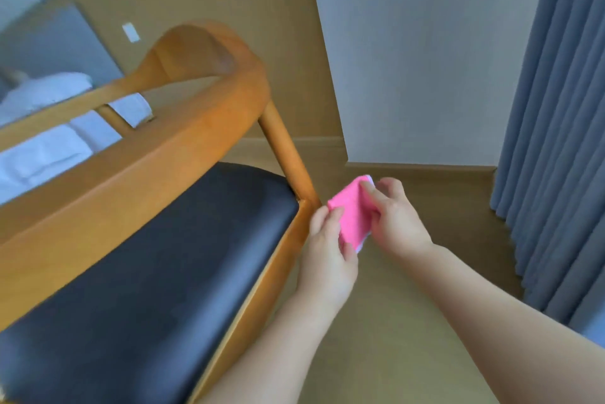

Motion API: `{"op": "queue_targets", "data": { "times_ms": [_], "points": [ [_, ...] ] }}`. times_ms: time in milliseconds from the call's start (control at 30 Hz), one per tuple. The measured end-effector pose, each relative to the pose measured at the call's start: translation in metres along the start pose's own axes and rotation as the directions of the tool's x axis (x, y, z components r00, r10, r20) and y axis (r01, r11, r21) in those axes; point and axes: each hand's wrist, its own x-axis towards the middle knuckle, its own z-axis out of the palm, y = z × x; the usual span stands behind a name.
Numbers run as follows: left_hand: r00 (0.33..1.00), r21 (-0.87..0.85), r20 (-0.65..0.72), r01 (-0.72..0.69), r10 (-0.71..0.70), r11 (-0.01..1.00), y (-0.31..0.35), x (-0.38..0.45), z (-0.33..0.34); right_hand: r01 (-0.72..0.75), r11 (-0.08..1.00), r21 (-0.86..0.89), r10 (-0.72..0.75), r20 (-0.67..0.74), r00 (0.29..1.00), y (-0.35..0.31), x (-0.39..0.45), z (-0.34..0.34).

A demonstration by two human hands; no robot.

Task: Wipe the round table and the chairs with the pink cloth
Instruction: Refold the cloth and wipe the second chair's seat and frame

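The folded pink cloth [352, 211] is held in the air between both hands, just right of the chair's front corner. My left hand [327, 250] pinches its lower left edge and my right hand [394, 217] grips its right side. The wooden chair [196, 128] has a curved backrest and a black padded seat [157, 272] filling the left half of the view. The round table is not in view.
A bed with white bedding [49, 142] lies behind the chair at the left. Grey-blue curtains [556, 142] hang at the right. A white wall [425, 60] and wooden floor [409, 322] lie ahead.
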Motion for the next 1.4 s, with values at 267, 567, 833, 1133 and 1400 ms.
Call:
{"op": "queue_targets", "data": {
  "times_ms": [267,567,833,1133,1400],
  "points": [
    [0.986,0.001,0.001,0.169,-0.169,0.986,0.025,0.025,-0.078,0.108,0.985,0.133,-0.100,-0.061,0.993,-0.077,0.044,0.021],
    [0.998,0.189,-0.003,0.059,-0.059,0.980,0.023,0.019,-0.102,0.141,0.958,0.248,-0.097,-0.180,0.979,-0.087,0.054,0.057],
    [0.996,0.377,-0.082,-0.002,0.035,0.926,0.007,-0.024,-0.113,0.225,0.857,0.463,-0.242,-0.024,0.970,-0.075,0.043,0.058],
    [0.982,0.360,-0.170,-0.019,0.085,0.933,0.014,-0.074,-0.117,0.313,0.840,0.443,-0.331,-0.041,0.943,-0.086,0.062,0.055],
    [0.981,0.428,-0.123,-0.083,0.148,0.900,0.020,-0.094,-0.129,0.351,0.822,0.449,-0.320,-0.146,0.936,-0.148,0.096,0.023]
  ]
}}
